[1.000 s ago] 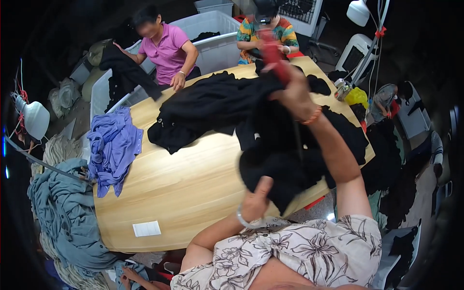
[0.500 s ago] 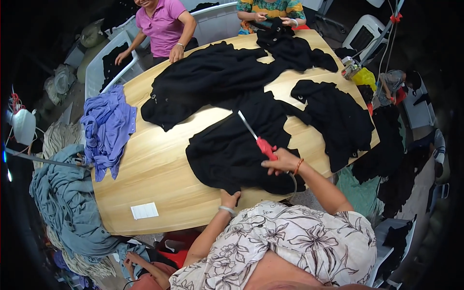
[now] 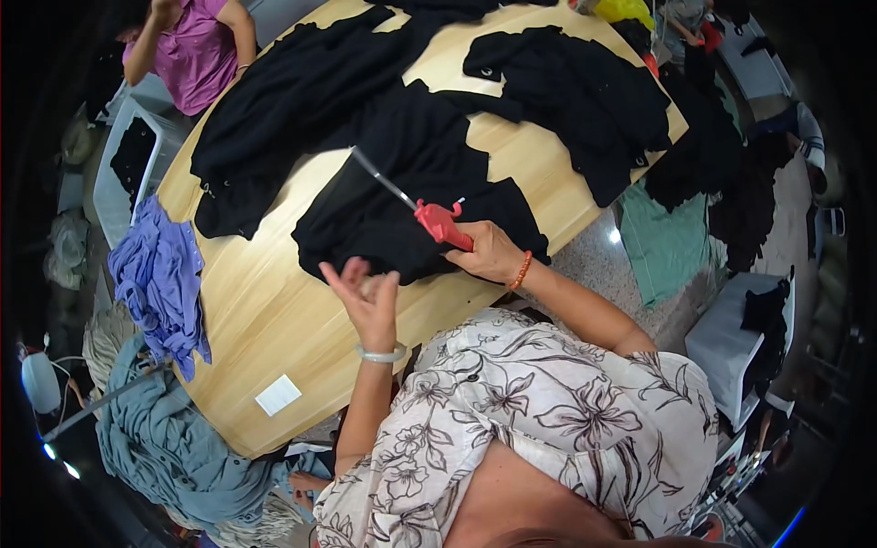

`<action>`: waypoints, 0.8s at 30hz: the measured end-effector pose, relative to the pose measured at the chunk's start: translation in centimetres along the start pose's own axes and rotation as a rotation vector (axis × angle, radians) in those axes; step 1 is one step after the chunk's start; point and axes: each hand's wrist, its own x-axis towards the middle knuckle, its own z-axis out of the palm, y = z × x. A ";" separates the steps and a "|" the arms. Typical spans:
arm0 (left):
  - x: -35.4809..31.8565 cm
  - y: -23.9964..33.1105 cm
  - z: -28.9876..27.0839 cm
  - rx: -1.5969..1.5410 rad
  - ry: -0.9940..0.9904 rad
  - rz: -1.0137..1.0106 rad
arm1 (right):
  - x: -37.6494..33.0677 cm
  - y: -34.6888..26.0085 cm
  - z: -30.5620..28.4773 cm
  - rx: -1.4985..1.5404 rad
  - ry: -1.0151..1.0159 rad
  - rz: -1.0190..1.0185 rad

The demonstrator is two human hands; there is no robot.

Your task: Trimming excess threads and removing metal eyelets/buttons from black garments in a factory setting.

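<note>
Head view: right fingers [image 3: 479, 234] grip a red-handled tool [image 3: 438, 222].

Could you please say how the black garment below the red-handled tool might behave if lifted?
The black garment would probably droop, since it spreads flat with soft, uneven edges. It might drag the neighbouring cloth, since the two appear to meet.

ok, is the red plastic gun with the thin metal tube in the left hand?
No, the right hand grips the red plastic gun, while the left hand is open beside it.
</note>
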 end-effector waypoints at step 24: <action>1.2 -4.0 -17.0 -0.108 -0.417 -0.524 | 2.9 2.4 -15.5 -0.720 0.190 -0.083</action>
